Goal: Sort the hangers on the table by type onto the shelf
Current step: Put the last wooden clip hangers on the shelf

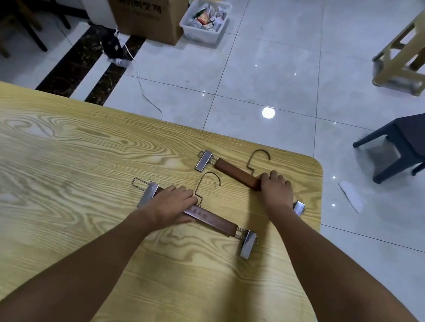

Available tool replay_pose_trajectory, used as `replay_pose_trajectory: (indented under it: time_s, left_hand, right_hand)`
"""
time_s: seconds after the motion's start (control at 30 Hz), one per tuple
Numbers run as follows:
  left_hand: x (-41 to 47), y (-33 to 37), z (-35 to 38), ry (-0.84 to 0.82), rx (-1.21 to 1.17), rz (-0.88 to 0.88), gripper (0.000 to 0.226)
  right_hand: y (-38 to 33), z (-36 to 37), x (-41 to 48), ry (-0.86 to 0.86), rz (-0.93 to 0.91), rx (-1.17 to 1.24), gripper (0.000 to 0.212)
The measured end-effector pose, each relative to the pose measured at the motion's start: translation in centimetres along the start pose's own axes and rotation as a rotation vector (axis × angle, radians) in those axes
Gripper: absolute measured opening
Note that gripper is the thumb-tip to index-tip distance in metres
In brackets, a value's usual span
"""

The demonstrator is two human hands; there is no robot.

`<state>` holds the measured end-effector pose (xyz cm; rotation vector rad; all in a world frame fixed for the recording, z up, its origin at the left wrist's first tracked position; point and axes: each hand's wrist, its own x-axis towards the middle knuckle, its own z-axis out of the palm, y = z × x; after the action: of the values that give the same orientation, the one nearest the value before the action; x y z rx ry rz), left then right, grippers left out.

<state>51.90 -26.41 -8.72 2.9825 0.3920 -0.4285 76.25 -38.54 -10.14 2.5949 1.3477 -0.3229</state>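
Two wooden clip hangers with metal hooks and steel clips lie on the light wooden table near its right corner. My left hand grips the left half of the bar of the nearer hanger. My right hand grips the right half of the bar of the farther hanger; its right clip pokes out beside my wrist. Both hangers still lie flat on the tabletop. No shelf shows in the head view.
Beyond the table's far edge is a tiled floor with a cardboard box, a clear plastic bin, a white cable, a beige stool and a dark grey stool.
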Motion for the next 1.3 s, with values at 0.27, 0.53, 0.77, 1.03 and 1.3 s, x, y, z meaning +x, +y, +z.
replay_pose_trajectory:
  time_s: [0.27, 0.53, 0.77, 1.03, 1.3]
  left_hand:
    - [-0.1, 1.1, -0.6, 0.027, -0.032, -0.023, 0.042]
    - [-1.3, 3.0, -2.5, 0.076, -0.09, -0.097, 0.04]
    - [-4.2, 6.0, -5.2, 0.184, -0.155, -0.19, 0.042]
    - [-9.1, 10.5, -8.7, 0.284, -0.197, -0.351, 0.044]
    - [-14.9, 13.9, -12.9, 0.398, -0.312, -0.556, 0.039]
  right_hand:
    - [-0.5, -0.7, -1.5, -0.032, -0.018, 0.081, 0.032]
    - [0.1, -2.6, -4.9, -0.069, 0.033, 0.342, 0.035]
    - [1.9, -5.6, -8.1, 0.115, 0.075, 0.412, 0.029]
    - [4.2, -10.4, -12.7, 0.24, 0.001, 0.468, 0.037]
    - [4.4, -15.4, -16.8, 0.411, -0.215, 0.571, 0.027]
